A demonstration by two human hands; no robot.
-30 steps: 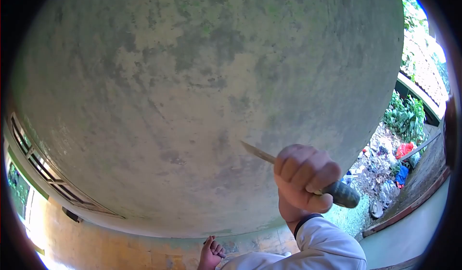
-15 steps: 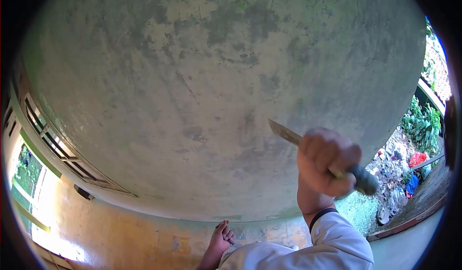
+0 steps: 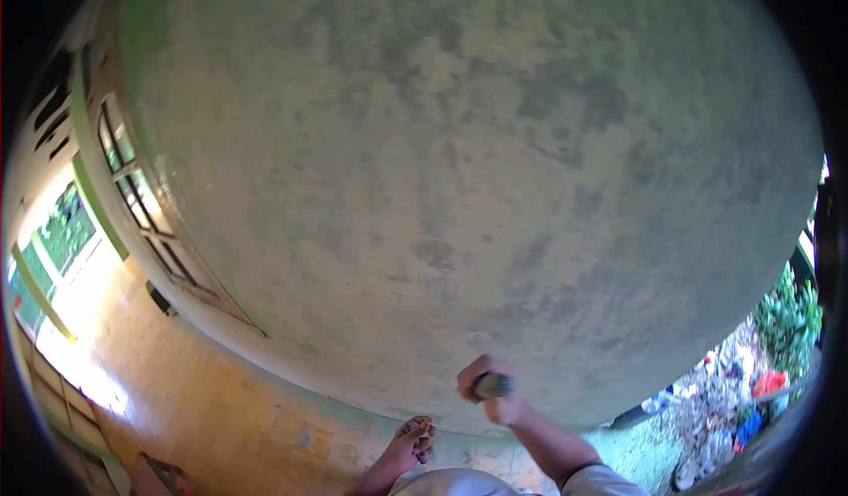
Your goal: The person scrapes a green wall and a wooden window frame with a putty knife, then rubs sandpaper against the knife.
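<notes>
At five o'clock, low in the view, the right hand [image 3: 484, 388] has its grip closed around the dark handle [image 3: 492, 386] of a tool. The handle's rounded end faces the camera (the hand is blurred, though the handle shows well enough), and the tool's other end is hidden, so I cannot tell whether it touches the wall [image 3: 442, 187]. The right forearm [image 3: 556, 443] reaches up from a pale sleeve [image 3: 601, 481] near the bottom edge.

The left hand [image 3: 415, 439] is at six o'clock, lower than the right and apart from it, with the fingers curled inward in a narrow grip; I cannot tell whether they hold anything. Pale clothing [image 3: 459, 484] shows just below the hands.

The wall fills the middle and top of the view, a worn surface of beige and grey patches, greener toward eleven o'clock. A framed window [image 3: 141, 203] with dark bars is at nine o'clock, and a small dark object [image 3: 160, 300] lies by the foot of the wall between eight and nine. The orange-brown tiled floor [image 3: 221, 390] spreads from seven to eight o'clock, brightly lit at its far side. Near four o'clock are leafy plants [image 3: 789, 324], with a red item [image 3: 769, 382] and a blue item [image 3: 749, 427] among pale litter [image 3: 707, 416] below them.
</notes>
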